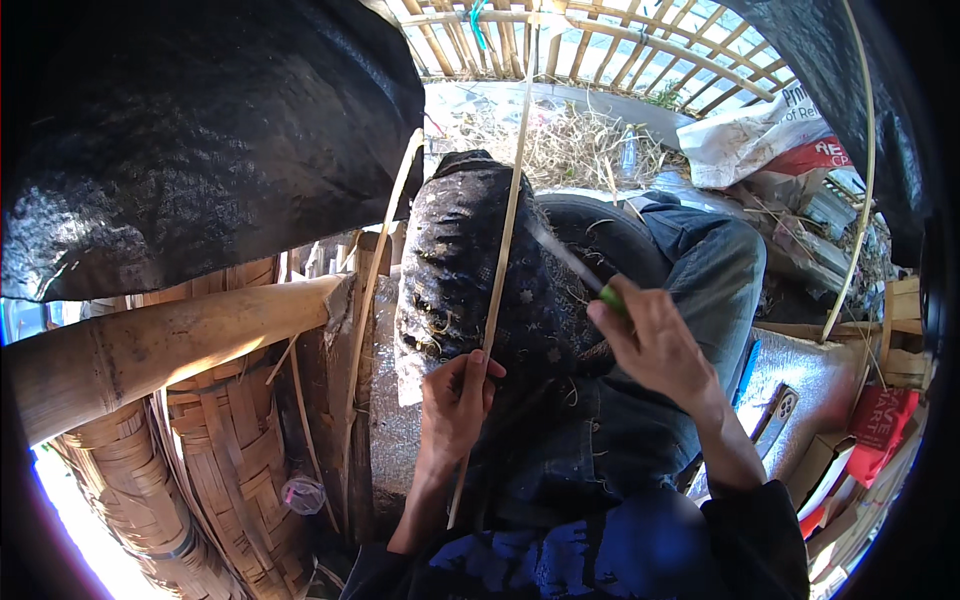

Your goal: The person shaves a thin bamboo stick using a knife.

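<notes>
My left hand [456,410] is closed around a long, thin bamboo strip [507,235]. The strip runs upright from near my lap to the far fence, passing over a dark patterned cloth [460,250] draped across my left leg. In my right hand [660,350] is a knife [572,260] with a green handle. Its blade, somewhat blurred, points up and left toward the strip, and a gap shows between them. Thin curled shavings lie on the cloth. Beyond the knife, my right leg in blue jeans [715,270] is bent.
At left a thick bamboo pole [180,345] crosses before woven bamboo panels [225,430], under a black tarp [220,130]. Straw-like shavings [560,140] and a plastic bottle [629,152] lie ahead. To the right are a white sack [745,145], a phone [775,420] and a red bag [885,425].
</notes>
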`<control>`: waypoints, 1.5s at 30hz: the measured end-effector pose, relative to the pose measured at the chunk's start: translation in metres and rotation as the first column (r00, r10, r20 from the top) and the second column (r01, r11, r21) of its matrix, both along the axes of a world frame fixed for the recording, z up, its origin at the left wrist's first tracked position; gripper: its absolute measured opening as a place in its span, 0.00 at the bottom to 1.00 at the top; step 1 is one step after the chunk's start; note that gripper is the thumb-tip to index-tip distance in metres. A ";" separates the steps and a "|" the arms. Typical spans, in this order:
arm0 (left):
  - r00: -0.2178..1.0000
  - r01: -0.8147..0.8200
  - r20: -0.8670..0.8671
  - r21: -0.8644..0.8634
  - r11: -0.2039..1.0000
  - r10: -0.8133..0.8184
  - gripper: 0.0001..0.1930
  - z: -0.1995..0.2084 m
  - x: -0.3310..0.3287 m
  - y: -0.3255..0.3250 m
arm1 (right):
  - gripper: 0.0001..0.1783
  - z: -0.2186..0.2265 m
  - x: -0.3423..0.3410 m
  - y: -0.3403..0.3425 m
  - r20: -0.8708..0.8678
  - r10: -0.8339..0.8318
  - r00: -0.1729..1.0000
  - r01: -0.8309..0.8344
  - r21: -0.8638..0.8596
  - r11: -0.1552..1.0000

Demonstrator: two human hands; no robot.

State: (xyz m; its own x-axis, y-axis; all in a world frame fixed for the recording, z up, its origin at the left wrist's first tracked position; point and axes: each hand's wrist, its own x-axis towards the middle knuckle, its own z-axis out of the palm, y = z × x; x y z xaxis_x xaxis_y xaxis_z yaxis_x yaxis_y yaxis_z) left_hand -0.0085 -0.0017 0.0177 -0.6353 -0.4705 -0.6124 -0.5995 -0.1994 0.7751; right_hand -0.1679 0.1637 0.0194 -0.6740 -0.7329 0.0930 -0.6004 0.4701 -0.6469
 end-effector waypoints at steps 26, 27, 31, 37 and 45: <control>0.858 0.399 0.113 0.469 0.788 -0.502 0.21 0.025 0.057 -0.044 | 0.17 -0.049 0.010 -0.032 0.331 0.145 0.933 -0.180 0.077 0.981; 0.895 0.317 0.152 0.444 0.838 -0.419 0.21 0.021 0.041 -0.038 | 0.17 -0.050 0.009 -0.031 0.338 0.146 0.930 -0.183 0.079 0.980; 0.894 0.225 0.312 0.308 0.924 -0.322 0.22 0.018 0.012 -0.019 | 0.18 -0.043 0.004 -0.031 0.319 0.174 0.931 -0.216 0.099 0.972; 0.952 -0.277 0.240 0.423 0.863 0.188 0.19 0.015 0.020 0.004 | 0.18 -0.023 -0.006 -0.025 0.322 0.243 0.915 -0.310 0.174 0.935; 0.948 -0.309 0.218 0.452 0.837 0.233 0.17 0.010 0.021 0.017 | 0.19 -0.033 -0.006 -0.014 0.408 0.269 0.872 -0.376 0.208 0.903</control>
State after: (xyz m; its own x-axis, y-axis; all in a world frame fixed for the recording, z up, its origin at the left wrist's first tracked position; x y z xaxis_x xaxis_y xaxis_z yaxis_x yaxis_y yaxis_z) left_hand 0.0128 0.0151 0.0277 -0.4097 -0.2378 -0.8807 -0.5663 -0.6906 0.4499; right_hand -0.1743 0.1499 -0.0139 -0.3414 -0.8743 -0.3452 -0.4984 0.4797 -0.7221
